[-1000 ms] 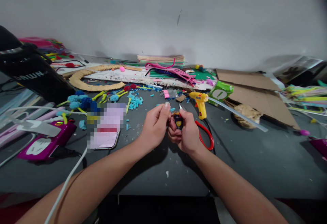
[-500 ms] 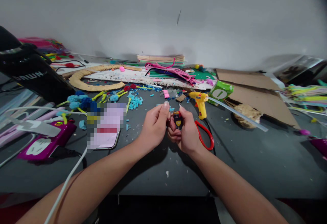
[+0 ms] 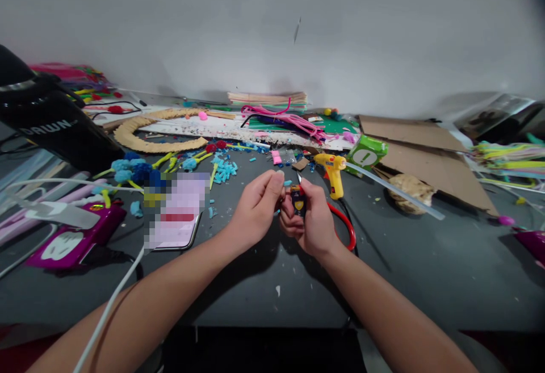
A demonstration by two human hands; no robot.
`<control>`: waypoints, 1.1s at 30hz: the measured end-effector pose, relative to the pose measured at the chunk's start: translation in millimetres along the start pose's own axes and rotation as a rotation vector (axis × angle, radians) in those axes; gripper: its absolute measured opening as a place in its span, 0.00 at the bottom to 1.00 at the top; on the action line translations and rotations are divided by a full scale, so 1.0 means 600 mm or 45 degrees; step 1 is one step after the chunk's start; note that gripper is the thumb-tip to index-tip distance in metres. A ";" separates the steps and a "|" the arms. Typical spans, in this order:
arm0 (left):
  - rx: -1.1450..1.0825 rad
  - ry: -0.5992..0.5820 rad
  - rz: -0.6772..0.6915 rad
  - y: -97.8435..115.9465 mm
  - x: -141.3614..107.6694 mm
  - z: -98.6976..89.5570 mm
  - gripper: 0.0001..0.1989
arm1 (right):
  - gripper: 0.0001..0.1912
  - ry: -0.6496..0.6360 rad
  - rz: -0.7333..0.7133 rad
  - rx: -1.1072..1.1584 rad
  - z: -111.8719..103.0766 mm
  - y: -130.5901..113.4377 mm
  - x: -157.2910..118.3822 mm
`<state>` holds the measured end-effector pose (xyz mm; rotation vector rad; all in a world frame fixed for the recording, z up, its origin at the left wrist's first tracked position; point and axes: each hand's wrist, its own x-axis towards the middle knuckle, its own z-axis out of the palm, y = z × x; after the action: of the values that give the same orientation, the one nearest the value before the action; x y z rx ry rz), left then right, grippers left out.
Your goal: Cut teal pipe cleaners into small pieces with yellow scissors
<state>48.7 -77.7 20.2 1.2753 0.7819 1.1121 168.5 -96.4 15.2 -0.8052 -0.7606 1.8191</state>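
Note:
My left hand (image 3: 258, 205) is closed in a pinch near the middle of the desk, thumb pressed on the bent fingers. A small light-blue piece (image 3: 288, 183) shows beside its fingertips; whether it is held or lies behind cannot be told. Close by on the right, my right hand (image 3: 313, 214) is wrapped around a black cutting tool (image 3: 298, 201) with a yellow emblem and a pointed metal tip. Behind that wrist shows a red loop (image 3: 347, 228), perhaps the tool's handle; the join is hidden. Light-blue snippets (image 3: 225, 171) lie in a pile beyond my left hand.
A yellow glue gun (image 3: 334, 174) with a clear glue stick stands past my right hand. Left are a phone (image 3: 183, 214), a purple power bank (image 3: 76, 237) with cables, and a black bottle (image 3: 51, 117). Cardboard (image 3: 426, 174) and a green packet (image 3: 368, 151) lie right.
My hands stay close together, with the right hand shifted slightly right. More of the metal tip and of the light-blue piece shows between them.

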 end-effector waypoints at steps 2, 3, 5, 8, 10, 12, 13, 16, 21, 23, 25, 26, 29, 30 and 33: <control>0.017 0.007 0.017 0.000 -0.001 0.000 0.20 | 0.28 0.005 0.004 -0.004 0.000 -0.001 -0.001; 0.030 0.016 0.028 0.001 -0.001 0.000 0.20 | 0.28 0.005 0.004 -0.008 0.000 -0.001 -0.001; 0.059 0.031 0.044 0.001 -0.001 0.000 0.20 | 0.28 0.008 0.006 -0.013 0.001 -0.001 -0.003; 0.105 0.041 0.058 0.002 -0.003 0.000 0.19 | 0.28 0.005 0.017 -0.013 0.001 0.000 -0.004; 0.134 0.051 0.072 0.004 -0.003 0.001 0.19 | 0.28 0.001 0.028 -0.003 0.001 0.001 -0.004; 0.166 0.059 0.084 0.006 -0.004 0.002 0.18 | 0.28 -0.001 0.041 0.007 0.002 0.001 -0.004; 0.182 0.062 0.090 0.007 -0.004 0.002 0.18 | 0.28 0.000 0.045 0.012 0.002 0.001 -0.003; 0.215 0.070 0.100 0.008 -0.005 0.003 0.18 | 0.27 0.004 0.055 0.018 0.003 0.001 -0.003; 0.207 0.076 0.112 0.006 -0.007 0.003 0.18 | 0.26 -0.003 0.065 0.042 0.003 0.002 -0.004; 0.194 0.073 0.103 0.004 -0.007 0.004 0.18 | 0.26 -0.006 0.065 0.045 0.003 0.002 -0.004; 0.173 0.069 0.087 0.002 -0.007 0.004 0.18 | 0.26 -0.006 0.064 0.043 0.004 0.001 -0.004; 0.160 0.066 0.082 0.001 -0.007 0.004 0.18 | 0.25 -0.001 0.066 0.040 0.004 0.001 -0.004; 0.134 0.049 0.071 -0.001 -0.007 0.003 0.18 | 0.25 0.029 0.070 0.038 0.007 0.000 -0.004; 0.135 0.046 0.068 0.000 -0.007 0.003 0.18 | 0.25 0.036 0.068 0.040 0.007 0.001 -0.004; 0.145 0.050 0.079 0.001 -0.007 0.003 0.18 | 0.25 0.008 0.051 0.063 0.007 0.002 -0.004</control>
<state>48.8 -82.3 20.6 1.3845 0.8502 1.1592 165.4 -99.4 16.9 -0.7984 -0.6970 1.8634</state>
